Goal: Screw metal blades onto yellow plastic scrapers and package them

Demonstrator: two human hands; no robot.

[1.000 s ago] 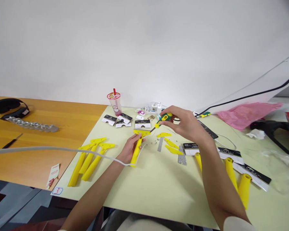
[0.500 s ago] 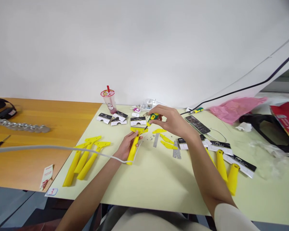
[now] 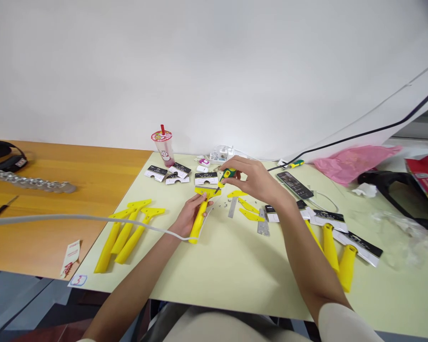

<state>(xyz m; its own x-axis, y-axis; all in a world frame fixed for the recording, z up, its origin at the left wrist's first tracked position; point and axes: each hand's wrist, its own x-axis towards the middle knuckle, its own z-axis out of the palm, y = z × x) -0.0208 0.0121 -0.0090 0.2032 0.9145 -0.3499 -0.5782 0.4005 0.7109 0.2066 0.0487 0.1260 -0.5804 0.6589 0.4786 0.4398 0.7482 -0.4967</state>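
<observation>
My left hand (image 3: 189,216) is closed around the yellow handle of a scraper (image 3: 199,221), its wide head tilted up and away from me. In my right hand (image 3: 251,178) is a green and yellow screwdriver (image 3: 227,175), gripped between thumb and fingers. The screwdriver's tip points down at the right end of the scraper's head, by a screw spot too small to make out. Just right of the head lie yellow cover pieces (image 3: 249,205), small loose screws (image 3: 226,204) and thin metal blades (image 3: 263,227).
Yellow scraper bodies (image 3: 131,240) lie at left, yellow handles (image 3: 347,268) at right. Black and white cards (image 3: 328,218), a phone (image 3: 294,185), a drink cup (image 3: 166,149) and a power strip (image 3: 221,153) stand around. A white cable (image 3: 92,218) crosses before my left arm.
The whole view has shifted slightly with my head. Both hands keep their grips, and the screwdriver stays at the same end of the scraper's head.
</observation>
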